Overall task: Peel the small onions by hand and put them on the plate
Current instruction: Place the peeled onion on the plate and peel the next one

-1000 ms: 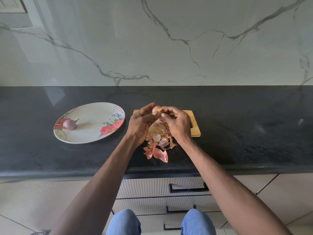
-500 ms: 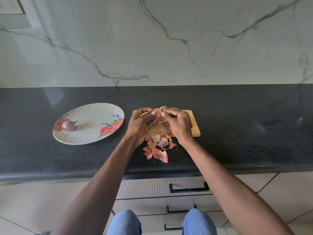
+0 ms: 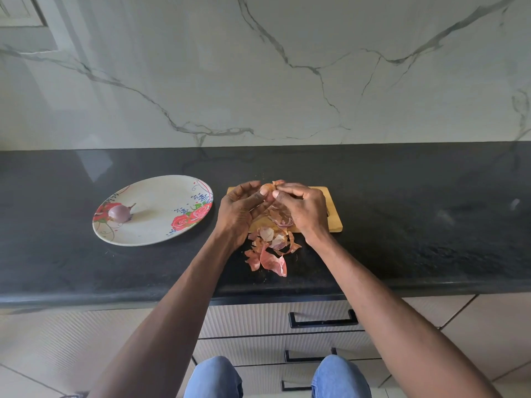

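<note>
Two hands met over the board: the left hand cupped a small onion at its fingertips, and the right hand pinched a flap of its dry skin between thumb and forefinger. By its size the onion looked light and firm, likely slick once bared, so a hold at its sides with the pull taken from the tip end seemed soundest. Its papery skin looked brittle and apt to tear in strips. One peeled onion, glossy purple with a thin tail, lay on the left part of the plate, a smooth oval dish with printed roses. Curled pink and tan peels lay heaped between the wrists on the speckled black counter, partly over the pale wooden board.
</note>
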